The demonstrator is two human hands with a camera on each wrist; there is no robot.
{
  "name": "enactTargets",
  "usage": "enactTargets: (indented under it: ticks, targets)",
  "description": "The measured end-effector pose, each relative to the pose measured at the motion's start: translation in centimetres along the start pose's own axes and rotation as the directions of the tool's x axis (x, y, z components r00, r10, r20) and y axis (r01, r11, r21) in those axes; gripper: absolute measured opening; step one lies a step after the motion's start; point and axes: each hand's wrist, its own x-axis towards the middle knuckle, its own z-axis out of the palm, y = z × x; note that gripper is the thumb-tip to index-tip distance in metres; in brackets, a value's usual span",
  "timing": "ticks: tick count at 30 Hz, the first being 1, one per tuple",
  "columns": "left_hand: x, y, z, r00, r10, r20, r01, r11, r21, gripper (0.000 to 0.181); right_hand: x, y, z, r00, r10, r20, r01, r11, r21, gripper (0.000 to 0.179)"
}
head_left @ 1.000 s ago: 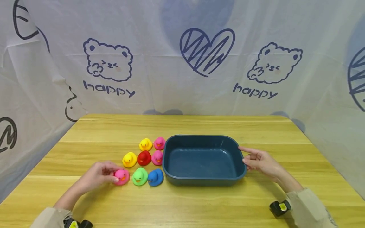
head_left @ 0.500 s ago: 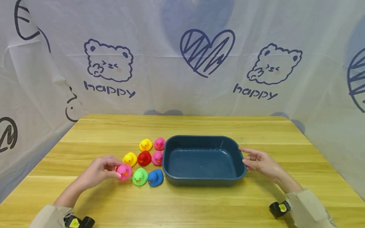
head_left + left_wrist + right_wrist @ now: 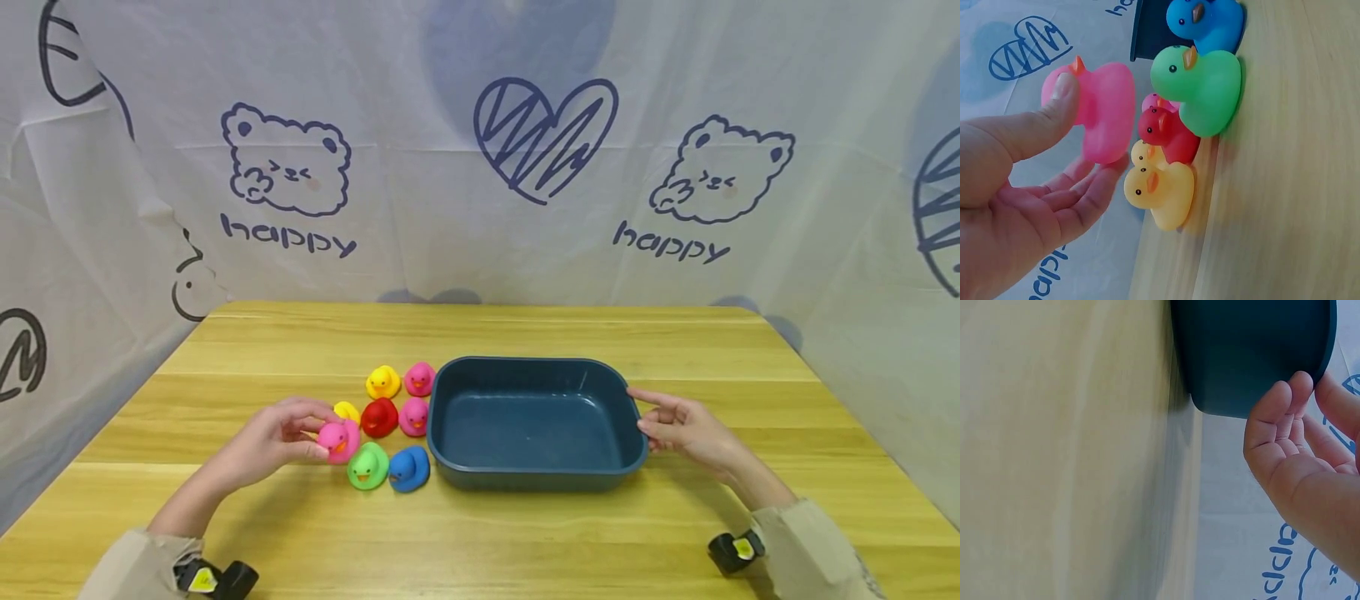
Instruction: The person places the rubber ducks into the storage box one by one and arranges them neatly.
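Observation:
My left hand (image 3: 281, 442) pinches a pink rubber duck (image 3: 339, 440) between thumb and fingers. In the left wrist view, this pink duck (image 3: 1107, 112) is raised off the table, with the thumb on its head. Below and beside it stand a green duck (image 3: 367, 467), a blue duck (image 3: 408, 468), a red duck (image 3: 379, 417) and a partly hidden yellow duck (image 3: 347, 411). At the right end of a dark blue basin (image 3: 536, 482), my right hand (image 3: 690, 429) touches the rim and outer wall with its fingertips. No duck lies inside the basin.
Another yellow duck (image 3: 383, 382) and two pink ducks, one at the back (image 3: 420, 379) and one in the middle row (image 3: 414, 416), stand close to the basin's left wall. A printed cloth (image 3: 480, 250) hangs behind the wooden table (image 3: 525, 542).
My left hand has lifted the pink duck off the table and carried it slightly right and away from me, now partly covering the nearer yellow duck. The right hand and basin have stayed put.

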Motion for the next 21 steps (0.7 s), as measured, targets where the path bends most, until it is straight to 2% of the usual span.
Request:
enactTargets:
  ticks: [5, 8, 13, 21]
  targets:
    - [0.6, 0.2, 0.4, 0.999, -0.041, -0.020, 0.041, 0.999, -0.003, 0.028, -0.1, 0.0, 0.0, 1.000, 0.002, -0.002, -0.002, 1.000, 0.002, 0.051]
    - [1.0, 0.4, 0.7, 0.996, -0.087, 0.000, 0.087, 0.992, -0.092, 0.031, -0.1, 0.0, 0.0, 1.000, -0.002, 0.000, 0.002, 1.000, 0.008, 0.051]
    - [1.8, 0.8, 1.3, 0.988, -0.147, 0.052, 0.155, 0.956, -0.250, 0.038, -0.1, 0.1, 0.0, 1.000, -0.007, -0.003, 0.007, 1.000, 0.014, 0.048]
    - [3.5, 1.6, 2.6, 0.980, -0.197, 0.024, 0.197, 0.949, -0.248, 0.036, -0.1, 0.1, 0.0, 1.000, -0.006, -0.002, 0.006, 1.000, 0.006, 0.047]
